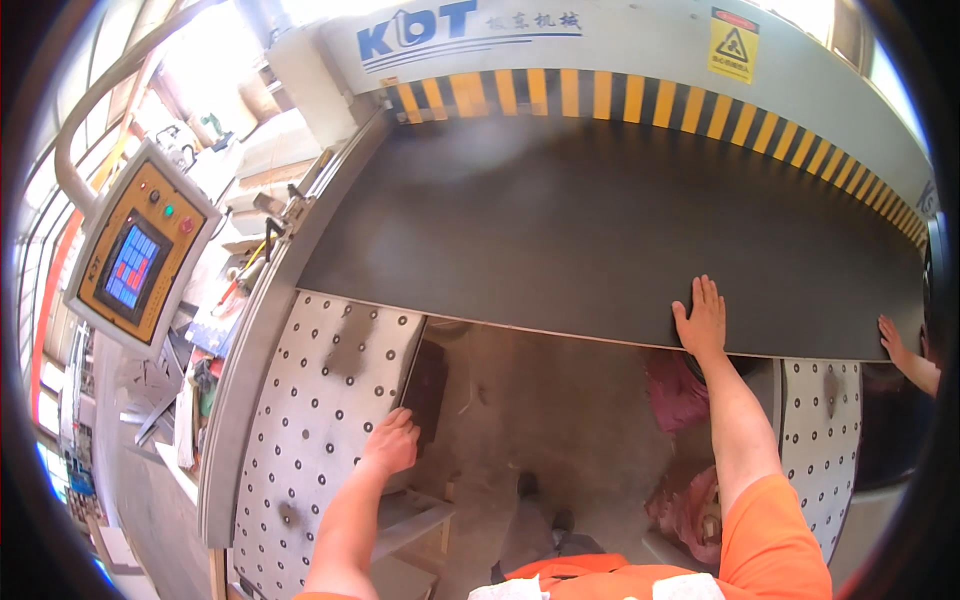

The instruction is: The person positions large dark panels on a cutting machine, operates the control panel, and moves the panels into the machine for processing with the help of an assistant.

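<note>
A large dark grey panel point(560, 230) lies flat, its far side reaching under the striped beam of a machine. My right hand point(703, 318) rests palm down on the panel near its front edge, fingers stretched out and thumb apart. My left hand point(393, 443) is closed over the inner edge of the light, perforated support table point(320, 400), below the panel's front left part. Another person's hand point(893, 340) touches the panel's near edge at the far right.
A yellow-and-black striped guard point(600, 95) runs along the machine's beam. On the left hangs a control panel point(140, 255) with a lit screen and buttons. A second perforated table point(820, 430) stands at the right. Reddish plastic bags point(690, 510) lie below, near my legs.
</note>
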The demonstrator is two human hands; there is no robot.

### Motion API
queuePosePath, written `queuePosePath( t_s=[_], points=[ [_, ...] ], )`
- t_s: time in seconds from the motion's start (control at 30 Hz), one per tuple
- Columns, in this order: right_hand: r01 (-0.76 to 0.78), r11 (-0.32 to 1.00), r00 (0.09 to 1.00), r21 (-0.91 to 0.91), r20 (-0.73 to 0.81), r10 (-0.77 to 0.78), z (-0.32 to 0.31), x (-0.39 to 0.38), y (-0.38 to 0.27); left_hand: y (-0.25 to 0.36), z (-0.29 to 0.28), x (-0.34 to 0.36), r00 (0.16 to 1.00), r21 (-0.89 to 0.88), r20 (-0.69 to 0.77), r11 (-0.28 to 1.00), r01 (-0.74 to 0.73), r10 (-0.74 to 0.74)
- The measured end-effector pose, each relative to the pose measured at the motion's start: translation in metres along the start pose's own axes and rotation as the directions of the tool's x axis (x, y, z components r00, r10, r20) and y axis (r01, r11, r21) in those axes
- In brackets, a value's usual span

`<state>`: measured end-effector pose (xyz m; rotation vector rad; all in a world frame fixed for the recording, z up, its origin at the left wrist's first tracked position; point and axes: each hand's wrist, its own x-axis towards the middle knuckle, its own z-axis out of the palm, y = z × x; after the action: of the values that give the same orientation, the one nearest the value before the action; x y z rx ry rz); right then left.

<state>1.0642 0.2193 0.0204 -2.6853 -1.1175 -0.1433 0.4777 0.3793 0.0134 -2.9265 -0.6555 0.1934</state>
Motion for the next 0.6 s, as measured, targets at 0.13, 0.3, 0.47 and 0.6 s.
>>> queuePosePath(
  t_s=[0.13,0.3,0.47,0.6],
  points=[
    [0.01,1.0,1.0,0.009,-0.028,-0.01,0.0,0.001,-0.004,0.0,-0.01,0.001,1.0,-0.065,0.005,0.998,-0.027,0.027],
    [0.035,0.999,0.998,0.015,-0.048,-0.034,0.002,0.004,-0.001,-0.001,-0.006,0.002,0.987,-0.172,-0.154,0.983,-0.069,0.043],
    [0.069,0.997,0.998,0.037,-0.012,-0.068,-0.005,0.0,0.001,-0.003,-0.021,0.025,0.987,-0.251,-0.125,0.959,-0.131,0.102],
    [0.07,0.997,0.998,0.035,0.003,-0.07,-0.011,0.0,0.0,0.009,-0.04,0.111,0.942,-0.392,-0.335,0.908,-0.145,0.005]
  ],
)
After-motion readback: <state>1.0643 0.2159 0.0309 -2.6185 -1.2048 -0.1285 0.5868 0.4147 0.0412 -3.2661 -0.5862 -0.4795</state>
